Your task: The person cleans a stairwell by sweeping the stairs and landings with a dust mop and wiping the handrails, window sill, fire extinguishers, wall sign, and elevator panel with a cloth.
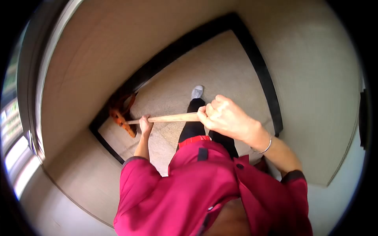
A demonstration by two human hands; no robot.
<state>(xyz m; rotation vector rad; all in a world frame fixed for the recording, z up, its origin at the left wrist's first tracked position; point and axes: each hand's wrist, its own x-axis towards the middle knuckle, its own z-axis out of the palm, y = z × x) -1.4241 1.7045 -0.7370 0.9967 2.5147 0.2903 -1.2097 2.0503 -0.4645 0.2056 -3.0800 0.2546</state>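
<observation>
A pale wooden handle [173, 118] runs across in front of my body, sloping slightly down to the left. My right hand [222, 114] is wrapped round its right end, with a bracelet on the wrist. Farther along, my left hand [145, 124] grips the handle close to its far end. Beyond the left hand, the handle meets an orange head with dark spots [125, 122], near the floor's left corner. The exact form of that orange part is hard to make out.
Beige walls with a black baseboard [260, 72] meet at a corner ahead. A window [15, 129] is at the far left. One grey shoe [197, 92] stands on the tan floor [173, 78].
</observation>
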